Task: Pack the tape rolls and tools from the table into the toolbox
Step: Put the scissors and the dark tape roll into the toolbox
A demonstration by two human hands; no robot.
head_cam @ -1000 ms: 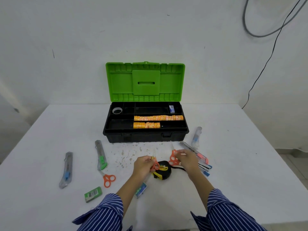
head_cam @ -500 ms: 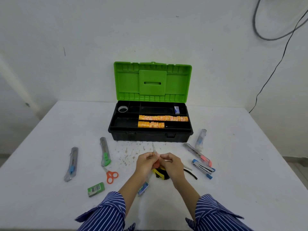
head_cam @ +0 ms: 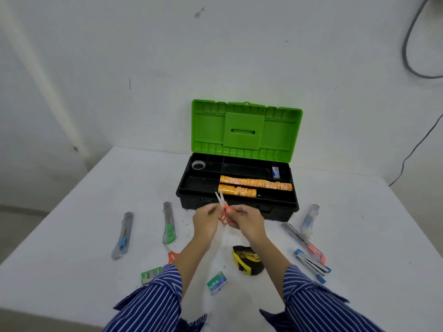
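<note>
A: Hands status?
B: Both up over the counter point(head_cam: 72, 236), just in front of the toolbox point(head_cam: 237, 204). Left hand point(head_cam: 206, 221) and right hand point(head_cam: 247, 220) each pinch the orange handles of a pair of small scissors point(head_cam: 224, 212), held together. Blades point up and away, tips slightly apart, over the box's front edge.

A: Toolbox?
B: Black base, green lid point(head_cam: 247, 130) standing open against the wall. Back left compartment holds one tape roll point(head_cam: 198, 164). Two rows of orange tape rolls point(head_cam: 255, 183) lie on their sides in the long front compartments; the nearer row is shorter. Small blue-and-white box point(head_cam: 275, 172) at the back right.

A: What's on the counter?
B: Left side: blue-slider knife point(head_cam: 122, 236), well apart from the box; green-slider knife point(head_cam: 168, 222) closer in. A second orange scissors point(head_cam: 171, 255) lies just below it, partly hidden by the left forearm. Green staple box point(head_cam: 149, 275) beside the left sleeve point(head_cam: 153, 300), another green box point(head_cam: 217, 282) between the forearms. Yellow-black tape measure point(head_cam: 247, 259) under the right forearm. Right side: glue bottle point(head_cam: 309, 219) near the box's corner, pink-slider knife point(head_cam: 304, 243) beside it, blue stapler point(head_cam: 311, 264) just beyond that.

A: Anything touching the hands besides the scissors?
B: Nothing visible.
</note>
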